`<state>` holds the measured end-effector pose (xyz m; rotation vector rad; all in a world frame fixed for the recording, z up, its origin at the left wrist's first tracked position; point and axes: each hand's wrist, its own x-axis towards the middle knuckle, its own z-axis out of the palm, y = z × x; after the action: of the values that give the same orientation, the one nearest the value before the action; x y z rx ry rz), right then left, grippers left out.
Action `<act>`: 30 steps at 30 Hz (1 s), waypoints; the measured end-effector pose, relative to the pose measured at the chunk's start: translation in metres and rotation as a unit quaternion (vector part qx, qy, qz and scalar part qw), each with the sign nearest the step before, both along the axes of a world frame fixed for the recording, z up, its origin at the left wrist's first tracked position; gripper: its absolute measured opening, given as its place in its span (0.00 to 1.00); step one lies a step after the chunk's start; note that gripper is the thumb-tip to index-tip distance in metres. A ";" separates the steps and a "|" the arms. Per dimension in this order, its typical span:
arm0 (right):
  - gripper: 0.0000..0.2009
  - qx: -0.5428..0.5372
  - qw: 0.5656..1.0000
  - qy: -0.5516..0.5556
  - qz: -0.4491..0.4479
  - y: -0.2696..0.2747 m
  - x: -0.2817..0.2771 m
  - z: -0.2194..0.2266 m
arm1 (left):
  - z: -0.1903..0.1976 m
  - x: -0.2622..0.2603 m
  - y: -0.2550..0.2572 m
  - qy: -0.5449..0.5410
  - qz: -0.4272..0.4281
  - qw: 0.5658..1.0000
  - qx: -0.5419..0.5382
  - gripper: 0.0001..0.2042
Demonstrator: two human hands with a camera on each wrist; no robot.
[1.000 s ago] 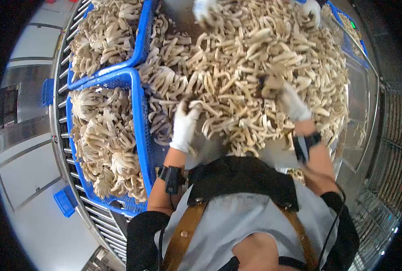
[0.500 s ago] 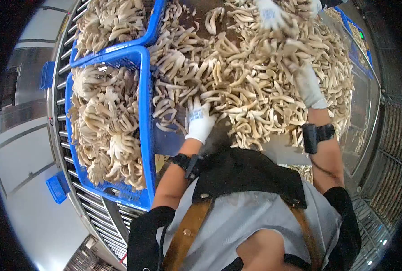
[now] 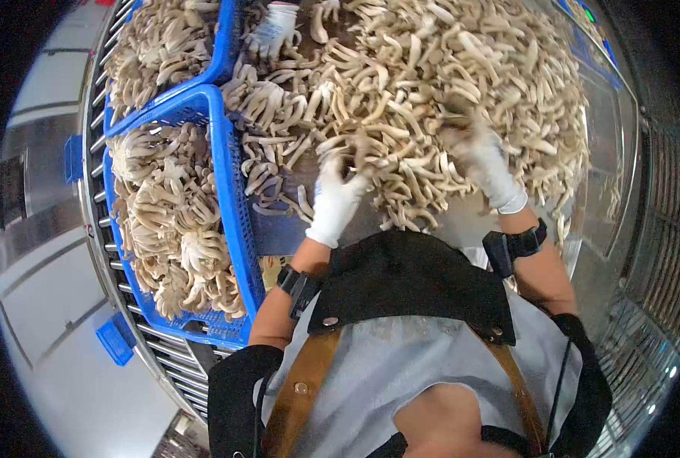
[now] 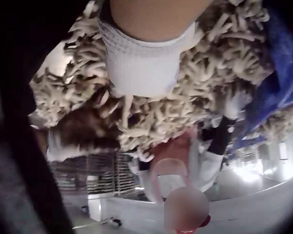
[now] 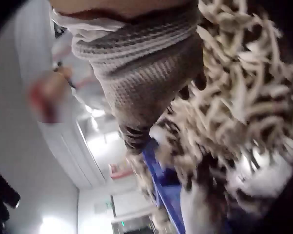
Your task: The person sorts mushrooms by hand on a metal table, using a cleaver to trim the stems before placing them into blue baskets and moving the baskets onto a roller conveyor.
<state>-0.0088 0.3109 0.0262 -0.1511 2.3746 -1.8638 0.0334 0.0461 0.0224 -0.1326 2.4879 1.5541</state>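
Note:
Pale mushrooms (image 3: 500, 84) lie in a broad heap across a metal table, and each hand wears a white glove. At the near left edge of the heap, the left hand (image 3: 336, 202) curls its thumb and fingers around mushrooms; only its white cuff (image 4: 144, 70) shows clearly in the left wrist view. The right hand (image 3: 494, 172) reaches into the heap from the right, its fingers blurred among mushrooms. In the right wrist view, the right hand (image 5: 146, 80) bends its dark-stained fingers beside the heap, and whether they grip anything cannot be made out.
Two blue crates (image 3: 237, 206) filled with mushroom clusters stand at the left on a roller conveyor (image 3: 174, 355). Another person's gloved hand (image 3: 273, 32) is over mushrooms at the far side, beside the far crate. Metal racks (image 3: 664, 229) stand at the right.
The left hand, flat at the heap's edge half a second ago, now has its fingers curled. The right hand has moved left and nearer. The other person's hand has shifted left towards the crates.

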 end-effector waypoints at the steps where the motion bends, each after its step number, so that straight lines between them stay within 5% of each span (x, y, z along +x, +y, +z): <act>1: 0.25 -0.023 0.995 -0.080 0.056 -0.008 0.013 -0.005 | -0.010 0.004 0.010 0.024 -0.034 0.998 -0.043 0.22; 2: 0.26 -0.059 0.981 -0.164 0.089 -0.015 0.027 -0.013 | -0.026 0.017 0.023 0.115 -0.092 0.987 -0.063 0.23; 4: 0.26 -0.096 0.954 -0.260 0.113 -0.015 0.059 -0.027 | 0.011 0.016 0.038 0.001 -0.228 0.972 -0.064 0.26; 6: 0.24 0.115 0.978 -0.086 0.153 0.028 0.077 -0.010 | 0.021 0.016 0.028 -0.021 -0.247 0.968 -0.042 0.29; 7: 0.24 0.421 0.834 0.223 0.277 0.073 0.085 0.010 | -0.014 0.026 0.007 0.026 -0.180 0.982 -0.038 0.30; 8: 0.25 0.459 0.843 0.010 0.278 0.110 0.102 0.030 | -0.001 0.025 -0.012 0.017 -0.115 0.992 -0.046 0.30; 9: 0.25 0.477 0.813 -0.202 0.266 0.132 0.114 0.048 | -0.019 0.038 -0.037 0.096 -0.061 0.966 -0.231 0.31; 12: 0.24 0.613 0.758 -0.035 0.221 0.137 0.108 0.068 | -0.042 0.065 -0.078 -0.046 0.098 0.961 -0.255 0.44; 14: 0.20 0.546 0.806 0.166 0.159 0.066 0.047 0.061 | -0.076 0.086 -0.083 -0.136 0.178 0.944 -0.241 0.50; 15: 0.18 0.515 0.796 0.298 0.110 0.038 0.014 0.035 | -0.076 0.081 -0.062 -0.150 0.170 0.960 -0.166 0.49; 17: 0.15 0.671 0.685 0.243 0.145 0.023 -0.030 -0.041 | -0.056 0.058 -0.019 -0.133 0.118 0.984 -0.008 0.46; 19: 0.13 0.651 0.731 -0.019 0.205 0.023 -0.072 -0.032 | -0.031 0.031 0.004 -0.176 0.015 0.972 0.153 0.44; 20: 0.15 0.505 0.854 -0.008 0.127 0.041 -0.072 -0.026 | -0.015 0.015 0.008 -0.103 0.015 0.988 0.115 0.43; 21: 0.15 0.474 0.872 0.061 0.104 0.054 -0.068 -0.017 | -0.005 0.006 0.007 -0.030 0.020 0.996 0.078 0.42; 23: 0.14 0.417 0.896 0.153 0.027 0.071 -0.063 -0.006 | -0.018 -0.018 -0.026 0.124 0.085 0.970 -0.189 0.43; 25: 0.13 0.551 0.819 0.026 0.155 0.056 -0.064 0.018 | -0.067 -0.034 -0.046 -0.070 0.072 0.988 -0.114 0.42; 26: 0.13 0.608 0.763 -0.034 0.214 0.046 -0.073 0.035 | -0.071 -0.024 -0.040 -0.079 -0.022 0.991 -0.110 0.40; 27: 0.13 0.612 0.758 0.047 0.219 0.021 -0.087 0.057 | -0.075 -0.015 -0.034 -0.083 -0.113 0.985 -0.098 0.38; 29: 0.15 0.540 0.783 0.166 0.261 -0.037 -0.122 0.057 | -0.047 -0.017 -0.031 -0.112 -0.084 0.989 0.050 0.31; 30: 0.17 0.410 0.783 0.403 0.239 -0.068 -0.142 0.011 | -0.041 -0.019 -0.039 -0.156 -0.041 0.981 0.112 0.29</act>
<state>-0.1513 0.2430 0.0370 -1.5124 2.9545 -0.4222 0.0142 0.0069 -0.0187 -0.2180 2.0428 1.6253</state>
